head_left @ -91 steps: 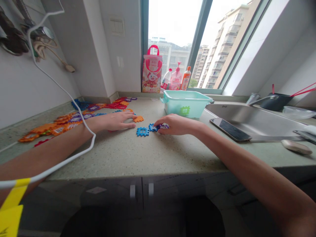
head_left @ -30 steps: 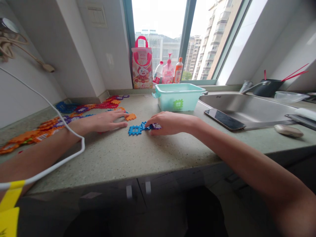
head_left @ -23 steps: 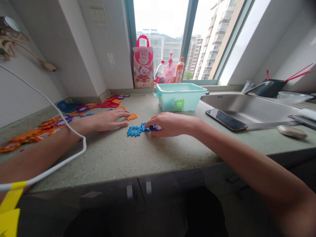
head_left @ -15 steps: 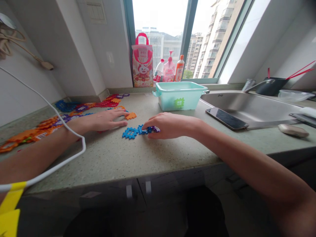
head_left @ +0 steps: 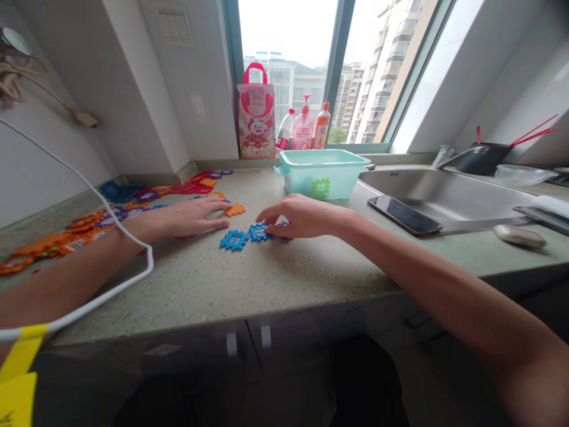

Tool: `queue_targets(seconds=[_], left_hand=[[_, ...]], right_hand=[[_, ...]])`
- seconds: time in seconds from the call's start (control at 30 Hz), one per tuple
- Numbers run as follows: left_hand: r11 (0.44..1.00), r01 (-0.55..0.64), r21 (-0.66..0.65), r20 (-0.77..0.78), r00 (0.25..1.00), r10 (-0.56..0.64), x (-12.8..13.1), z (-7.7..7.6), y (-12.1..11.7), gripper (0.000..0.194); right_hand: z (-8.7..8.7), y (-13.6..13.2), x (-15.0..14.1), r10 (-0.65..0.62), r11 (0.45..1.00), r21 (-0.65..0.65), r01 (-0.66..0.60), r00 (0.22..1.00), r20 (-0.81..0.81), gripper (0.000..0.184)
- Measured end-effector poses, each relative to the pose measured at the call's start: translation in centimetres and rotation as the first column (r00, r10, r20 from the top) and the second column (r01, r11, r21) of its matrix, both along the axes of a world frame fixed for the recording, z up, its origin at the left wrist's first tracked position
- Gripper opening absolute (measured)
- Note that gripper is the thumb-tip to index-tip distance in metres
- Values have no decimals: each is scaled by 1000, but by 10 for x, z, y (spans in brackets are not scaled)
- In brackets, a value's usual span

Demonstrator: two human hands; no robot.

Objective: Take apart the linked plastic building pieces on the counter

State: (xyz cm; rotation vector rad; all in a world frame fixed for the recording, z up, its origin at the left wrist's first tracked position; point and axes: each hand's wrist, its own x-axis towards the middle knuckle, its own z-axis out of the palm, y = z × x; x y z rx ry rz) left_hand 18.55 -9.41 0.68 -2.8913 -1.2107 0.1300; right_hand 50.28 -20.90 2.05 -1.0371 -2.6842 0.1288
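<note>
My left hand [head_left: 193,217] lies with fingers stretched out over the counter, its fingertips by an orange toothed plastic building piece [head_left: 235,209]. My right hand [head_left: 302,215] hovers low with its fingers apart, the thumb at the edge of a blue window-shaped building piece [head_left: 259,232] lying flat. Partly hidden beneath that hand is a purple piece [head_left: 283,224]. A second blue building piece [head_left: 234,239] rests on the counter between my hands, just left of the first.
Many coloured pieces [head_left: 84,228] spread along the wall at left. A mint plastic tub [head_left: 342,178], with a green piece [head_left: 320,187] showing at its front, stands behind my right hand. A phone [head_left: 404,214] lies beside the sink [head_left: 462,196]. A white cable [head_left: 120,225] crosses my left forearm.
My right hand has opened and lifted slightly away from the blue piece, which now lies flat rather than tilted in the fingers. My left hand has stayed in place.
</note>
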Motion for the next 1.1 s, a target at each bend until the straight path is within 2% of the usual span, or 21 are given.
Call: queue_targets(seconds=[0.1, 0.2, 0.33, 0.4, 0.47, 0.53, 0.6, 0.67, 0.87, 0.97, 1.1], left_hand=[[1000, -1, -9, 1, 1000, 1, 0, 1, -2, 104], [1000, 4, -12, 11, 1000, -4, 1, 4, -6, 102], [1000, 14, -5, 12, 1000, -14, 4, 7, -12, 95], [999, 35, 4, 17, 999, -35, 5, 8, -13, 92], [998, 58, 17, 35, 998, -58, 5, 8, -13, 88], [997, 79, 26, 57, 995, -81, 5, 7, -13, 84], [994, 102, 33, 78, 991, -104, 5, 5, -11, 80], [992, 122, 38, 94, 988, -125, 4, 4, -9, 78], [988, 140, 63, 161, 976, -149, 0, 1, -2, 66], [982, 162, 94, 179, 968, -176, -1, 0, -2, 57], [974, 188, 129, 176, 962, -209, 0, 3, -6, 49]], right_hand=[[0, 6, 4, -29, 998, 46, 38, 985, -169, 39], [2, 11, 10, -103, 980, 130, 149, 946, -309, 39], [8, 15, 20, -200, 927, 215, 307, 890, -410, 41], [9, 16, 24, -224, 908, 237, 345, 878, -423, 41], [8, 18, 25, -210, 918, 232, 322, 889, -406, 39], [5, 19, 24, -155, 955, 189, 227, 930, -333, 37], [1, 18, 20, -99, 990, 81, 118, 973, -208, 38], [-2, 18, 17, -62, 997, -57, 57, 994, -91, 46], [2, 16, 19, -124, 947, -295, 125, 992, 23, 70], [4, 18, 24, -98, 941, -322, 106, 994, 41, 73], [0, 24, 28, -68, 967, -246, 67, 998, 6, 51]])
